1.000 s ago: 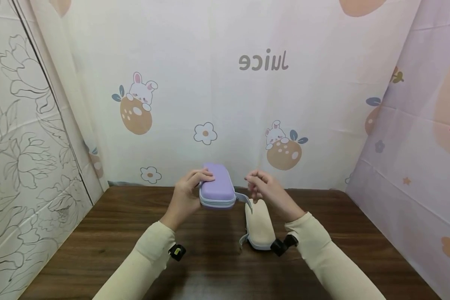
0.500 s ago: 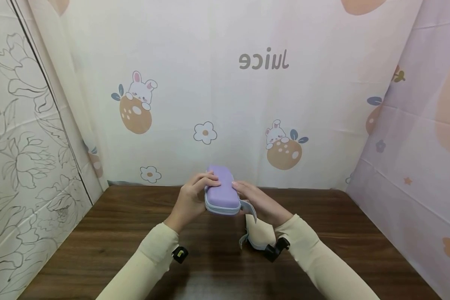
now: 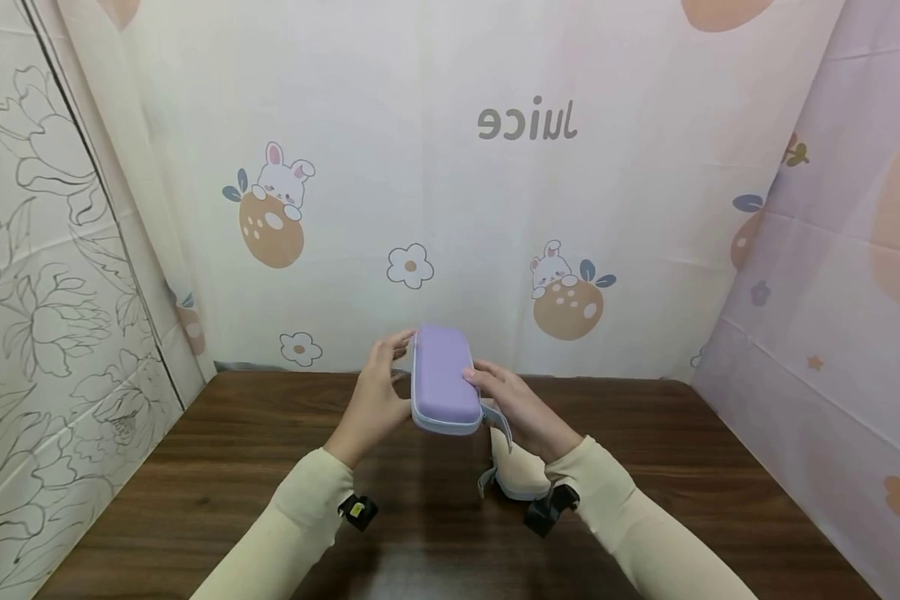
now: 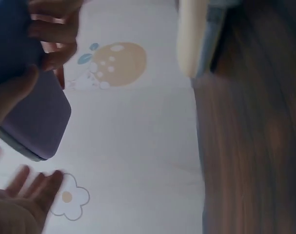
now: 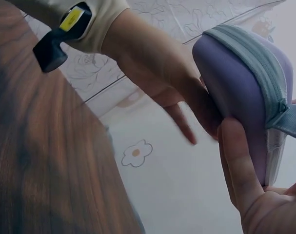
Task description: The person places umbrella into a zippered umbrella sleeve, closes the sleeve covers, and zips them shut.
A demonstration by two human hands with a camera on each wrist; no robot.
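In the head view a purple zippered hard case [image 3: 444, 375] with a pale blue zip band and wrist strap [image 3: 498, 425] is held above the table. My right hand [image 3: 521, 408] grips its right side, thumb on top. My left hand [image 3: 375, 400] is at its left side, thumb near the lower edge and fingers loosened off the top. The right wrist view shows the case's zipped side [image 5: 245, 83] and the left hand [image 5: 157, 68] behind it. Below the right hand, a cream case [image 3: 522, 471] lies on the table, partly hidden by that hand.
The dark wooden table [image 3: 270, 475] reaches back to a printed curtain [image 3: 457, 183]. Patterned cloths hang along the left [image 3: 37, 292] and right [image 3: 817, 275] sides. Small black cameras [image 3: 357, 510] are strapped to the wrists.
The right hand has come in and taken hold of the purple case's right side. The left hand's fingers have lifted off its top. The case has shifted slightly right.
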